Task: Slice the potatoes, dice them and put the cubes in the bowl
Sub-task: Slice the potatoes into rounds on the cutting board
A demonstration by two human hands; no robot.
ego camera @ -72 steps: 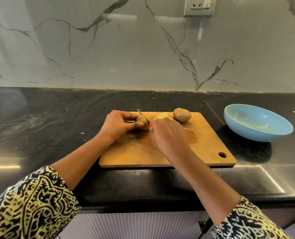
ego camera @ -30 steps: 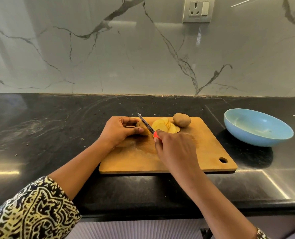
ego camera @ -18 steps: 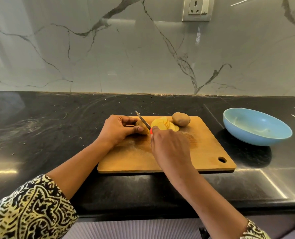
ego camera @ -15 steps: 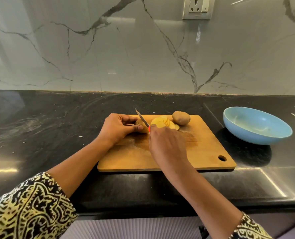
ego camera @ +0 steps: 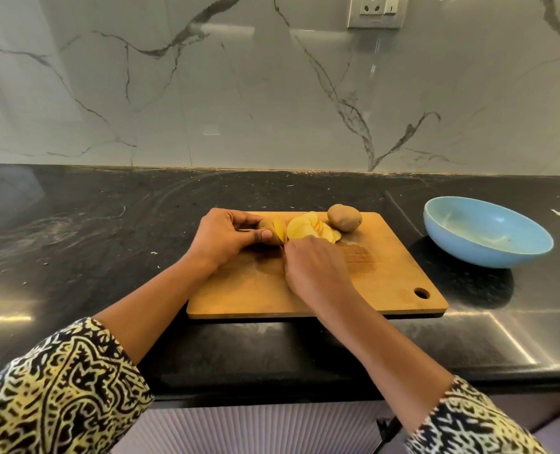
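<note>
The cut potato (ego camera: 267,231) you are slicing lies toward the far left of the wooden cutting board (ego camera: 386,283), its brown skin turned to your left hand (ego camera: 226,237), which pinches it between the thumb and curled fingers. A fresh yellow slice (ego camera: 280,229) stands on edge against its cut face. Just to the right, the loose slices (ego camera: 308,229) lie fanned in an overlapping heap. Your right hand (ego camera: 317,270) sits just in front of that heap, its back to the camera and its fingers curled round the knife (ego camera: 284,246); only a sliver of red handle shows at your knuckles, and the blade is hidden. At the board's far edge a whole potato (ego camera: 344,217), unpeeled, rests against the heap. The board, with a round hole in its near right corner, lies flat on the black counter (ego camera: 108,240). To its right, apart from it, you have the blue bowl (ego camera: 475,253) standing upright on the counter. Behind runs a veined marble wall (ego camera: 239,93) with a socket (ego camera: 375,9) at the top, and patterned sleeves (ego camera: 59,388) cover both your forearms near the camera
</note>
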